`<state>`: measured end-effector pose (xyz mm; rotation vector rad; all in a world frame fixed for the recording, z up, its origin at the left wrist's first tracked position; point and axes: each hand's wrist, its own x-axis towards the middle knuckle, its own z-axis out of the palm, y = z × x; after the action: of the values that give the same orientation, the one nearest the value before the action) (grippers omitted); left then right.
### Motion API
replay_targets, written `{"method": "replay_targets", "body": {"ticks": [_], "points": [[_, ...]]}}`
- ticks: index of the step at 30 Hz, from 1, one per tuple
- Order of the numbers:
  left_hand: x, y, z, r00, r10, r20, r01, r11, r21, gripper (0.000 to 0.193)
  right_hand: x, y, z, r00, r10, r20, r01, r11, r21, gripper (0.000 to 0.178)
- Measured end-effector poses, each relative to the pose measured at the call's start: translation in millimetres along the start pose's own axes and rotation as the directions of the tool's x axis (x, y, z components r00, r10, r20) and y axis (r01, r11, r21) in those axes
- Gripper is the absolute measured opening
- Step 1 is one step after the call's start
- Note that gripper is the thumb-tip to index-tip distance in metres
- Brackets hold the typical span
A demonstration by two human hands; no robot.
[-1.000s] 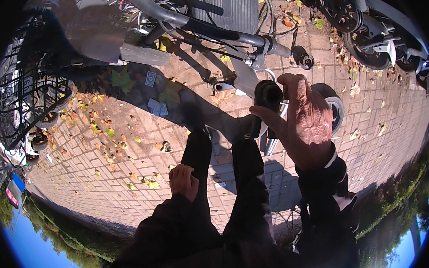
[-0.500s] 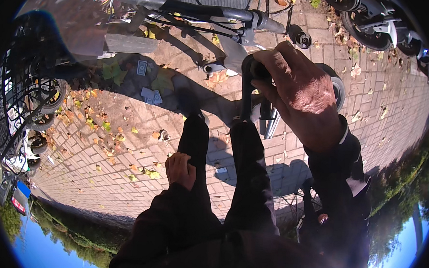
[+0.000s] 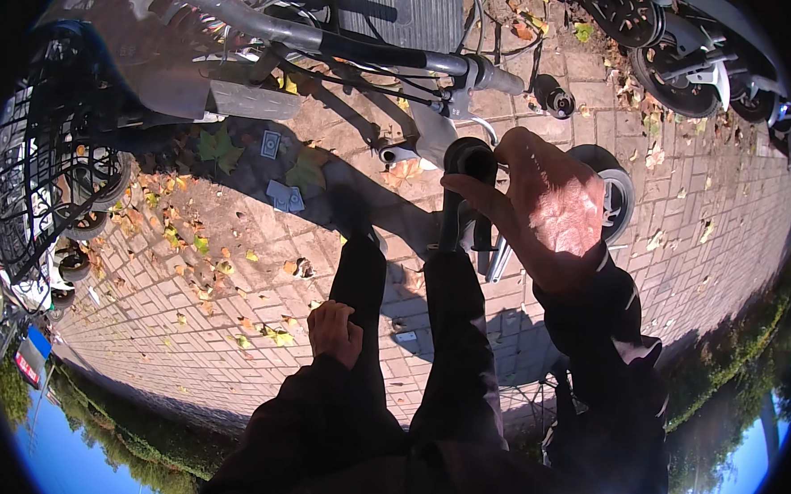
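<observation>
My right hand (image 3: 549, 210) is at the top of an upright black tube (image 3: 470, 157) with an open round end. Its thumb lies across the near side of the mouth and its fingers curl along the right side, so the hand is closed on the rim. The tube's lower part runs down beside my right knee. My left hand (image 3: 335, 333) rests on my left thigh, fingers curled into a loose fist, with nothing showing in it. Just beyond the tube is a handlebar (image 3: 370, 52) with a grey grip (image 3: 496, 78), a brake lever and cables.
A small wheel (image 3: 614, 200) stands right of my right hand. A black cylindrical part (image 3: 553, 99) lies on the paving (image 3: 228, 363). Small printed cards (image 3: 284, 196) and leaves lie at left. Scooters (image 3: 682, 70) are parked far right, with more vehicles (image 3: 42, 166) at left.
My right hand has shifted nearer to me, and its thumb has come across the tube's mouth, which now shows. The handlebar sits slightly lower in view. My left hand stays on the thigh.
</observation>
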<state>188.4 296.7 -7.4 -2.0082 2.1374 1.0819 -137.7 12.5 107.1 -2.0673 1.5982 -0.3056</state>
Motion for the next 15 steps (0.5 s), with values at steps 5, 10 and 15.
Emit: {"method": "replay_targets", "body": {"ticks": [5, 10, 15], "points": [[22.7, 25.0, -14.9, 1.0, 0.012, 0.0, -0.012, 0.992, -0.122, 0.036, -0.3, -1.8, -2.4, 0.996, -0.047, -0.078, 0.056, 0.992, 0.11, 0.045], [122.9, 95.4, -50.4, 0.961, 0.159, -0.226, -0.237, 0.894, -0.381, 0.072, 6.4, 3.9, 0.3, 0.978, -0.21, -0.019, 0.209, 0.977, -0.034, 0.039], [204.2, 144.3, -83.5, 0.921, 0.327, -0.213, -0.387, 0.833, -0.395, 0.103, 1.6, -1.6, 1.2, 0.997, -0.018, -0.074, 0.014, 0.999, -0.051, 0.046]]}}
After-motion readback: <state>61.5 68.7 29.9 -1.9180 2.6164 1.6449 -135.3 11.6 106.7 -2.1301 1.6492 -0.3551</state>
